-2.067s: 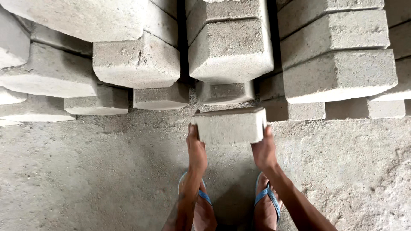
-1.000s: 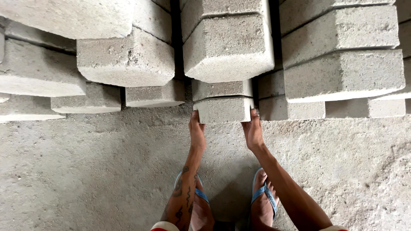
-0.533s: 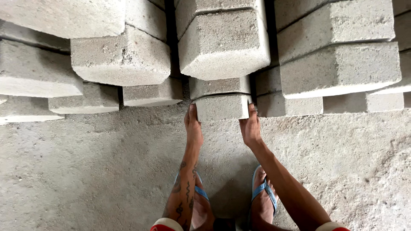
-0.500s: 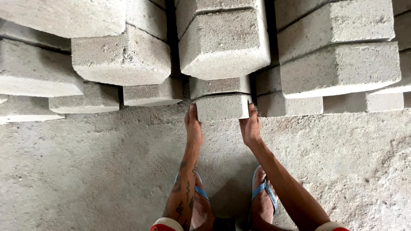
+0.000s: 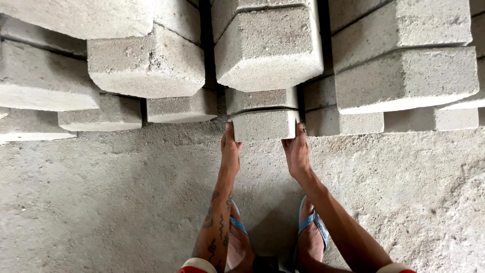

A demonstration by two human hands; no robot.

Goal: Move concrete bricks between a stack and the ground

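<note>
A grey concrete block (image 5: 263,124) sits low on the floor at the foot of a stack, tucked under another block (image 5: 260,99). My left hand (image 5: 230,149) presses against its left end and my right hand (image 5: 296,150) against its right end, so both hands clasp it between them. Both forearms reach down from the bottom of the view. My feet in blue flip-flops (image 5: 313,222) stand just behind the hands.
Stacks of grey concrete blocks fill the top: a big one (image 5: 268,45) overhangs the held block, others left (image 5: 146,63) and right (image 5: 404,76). Rough concrete floor (image 5: 101,202) spreads below.
The block has gone from out on the floor in front of the stack to in under the stacked blocks, with both hands staying on its ends.
</note>
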